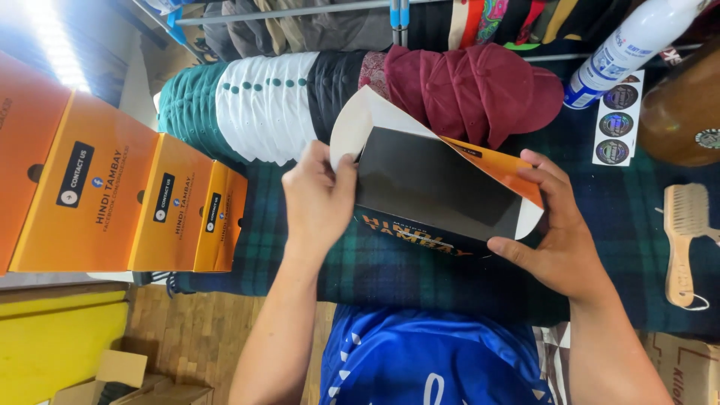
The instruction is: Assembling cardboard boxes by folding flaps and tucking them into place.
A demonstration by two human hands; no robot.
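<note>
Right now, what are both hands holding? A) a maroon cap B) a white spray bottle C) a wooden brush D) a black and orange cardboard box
D: the left hand and right hand grip the two ends of the black and orange cardboard box; the wooden brush, maroon caps and white spray bottle lie untouched.

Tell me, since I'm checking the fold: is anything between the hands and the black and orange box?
Nothing visible. The left hand and right hand already touch the box directly at its ends.
</note>
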